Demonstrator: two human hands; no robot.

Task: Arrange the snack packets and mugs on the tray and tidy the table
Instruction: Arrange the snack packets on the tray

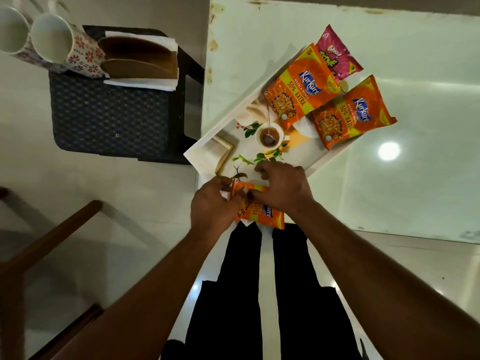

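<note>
Left hand (213, 206): fingers curled, pinching the held orange packet's left end.
Right hand (283, 188): pinching the same packet's right side.
Held orange packet (262, 213): between both hands, over the tray's (200, 152) near corner.
Far packets: first orange packet (301, 87), second orange packet (350, 113) and pink packet (340, 55), on the tray beyond the right hand.
Mugs (52, 41): well apart, far left of the left hand.

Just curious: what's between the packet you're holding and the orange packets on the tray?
Nothing loose, only the tray's printed floor beyond the held packet; head view.

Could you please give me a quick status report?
Left hand and right hand both grip one orange packet at the tray's near edge. Three packets lie at its far end. Two mugs off-tray, at the stool.
</note>
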